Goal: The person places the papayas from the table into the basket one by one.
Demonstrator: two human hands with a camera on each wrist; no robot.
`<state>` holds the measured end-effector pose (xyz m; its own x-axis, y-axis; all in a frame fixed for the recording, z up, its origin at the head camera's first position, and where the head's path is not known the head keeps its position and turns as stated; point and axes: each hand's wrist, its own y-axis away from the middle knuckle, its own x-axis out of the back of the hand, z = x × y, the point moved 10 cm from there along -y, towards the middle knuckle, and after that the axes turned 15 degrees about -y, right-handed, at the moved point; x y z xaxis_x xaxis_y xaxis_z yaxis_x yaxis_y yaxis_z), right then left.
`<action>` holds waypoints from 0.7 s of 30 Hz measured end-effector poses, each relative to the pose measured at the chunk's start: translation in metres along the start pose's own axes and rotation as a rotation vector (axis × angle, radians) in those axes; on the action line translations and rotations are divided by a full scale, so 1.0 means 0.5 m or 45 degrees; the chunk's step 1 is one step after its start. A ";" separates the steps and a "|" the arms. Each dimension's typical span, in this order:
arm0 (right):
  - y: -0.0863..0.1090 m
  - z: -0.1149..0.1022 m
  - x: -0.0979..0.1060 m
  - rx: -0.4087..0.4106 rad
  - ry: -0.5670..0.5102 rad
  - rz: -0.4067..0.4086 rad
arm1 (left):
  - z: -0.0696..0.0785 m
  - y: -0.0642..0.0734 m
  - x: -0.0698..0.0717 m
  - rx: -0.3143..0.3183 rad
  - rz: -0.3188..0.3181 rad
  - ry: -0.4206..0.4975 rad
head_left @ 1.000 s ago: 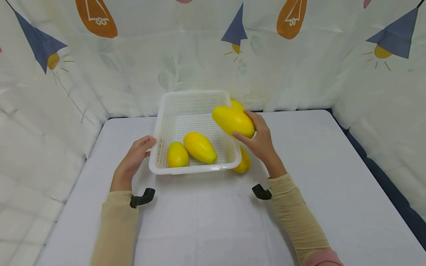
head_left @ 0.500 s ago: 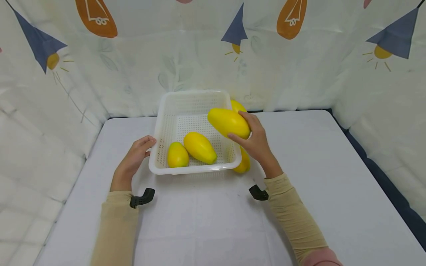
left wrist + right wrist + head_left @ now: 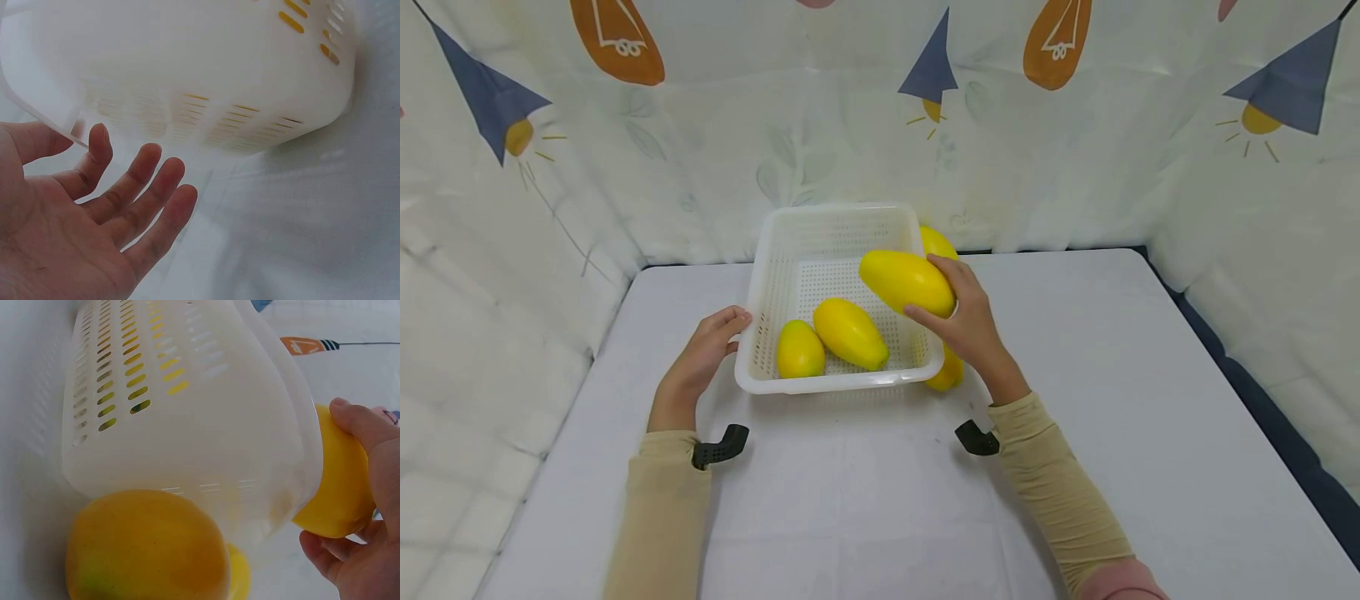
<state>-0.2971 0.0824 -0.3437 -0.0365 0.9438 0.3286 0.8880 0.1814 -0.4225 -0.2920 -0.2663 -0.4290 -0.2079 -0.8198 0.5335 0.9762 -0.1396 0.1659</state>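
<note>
A white plastic basket with slotted walls stands tilted on the table. Inside it lie a small mango and a longer one with a green tip, the second mango. My left hand pinches the basket's left rim between thumb and index finger; in the left wrist view the other fingers extend beside the wall. Above the basket's right side, my right hand grips a large yellow mango between thumb and fingers. The right wrist view shows this held mango past the rim.
Just right of the basket, partly hidden by it, are a back mango and a front mango. A white cloth covers the table. A printed curtain hangs behind the table and along both sides.
My right hand has carried the large mango leftward and slightly nearer, from the basket's right rim to over its inside. My left hand and the basket have stayed in place.
</note>
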 end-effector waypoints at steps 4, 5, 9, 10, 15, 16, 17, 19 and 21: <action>0.001 0.000 -0.005 -0.004 0.011 -0.007 | 0.000 0.000 0.000 -0.001 0.001 0.005; 0.001 -0.001 -0.006 -0.001 0.013 -0.008 | -0.001 0.000 0.000 0.000 0.001 0.005; 0.001 -0.005 -0.012 0.008 0.019 -0.019 | -0.001 0.001 0.000 0.004 0.003 0.001; 0.002 -0.006 -0.013 0.009 0.020 -0.021 | -0.001 0.001 0.000 0.005 0.003 -0.001; 0.002 -0.007 -0.018 0.025 0.019 -0.024 | 0.000 0.001 0.000 0.004 0.005 -0.007; 0.002 -0.008 -0.019 0.034 0.018 -0.024 | 0.000 0.001 0.000 0.004 0.005 -0.007; 0.002 -0.009 -0.020 0.044 0.019 -0.025 | 0.000 0.001 0.000 0.004 0.005 -0.007; 0.002 -0.012 -0.023 0.062 0.019 -0.028 | 0.000 0.001 -0.001 0.004 0.004 -0.007; 0.002 -0.016 -0.025 0.074 0.017 -0.031 | 0.001 0.001 -0.001 0.004 0.005 -0.007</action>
<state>-0.2920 0.0688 -0.3416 -0.0513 0.9350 0.3509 0.8587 0.2207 -0.4625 -0.2914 -0.2659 -0.4288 -0.2046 -0.8172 0.5389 0.9768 -0.1346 0.1667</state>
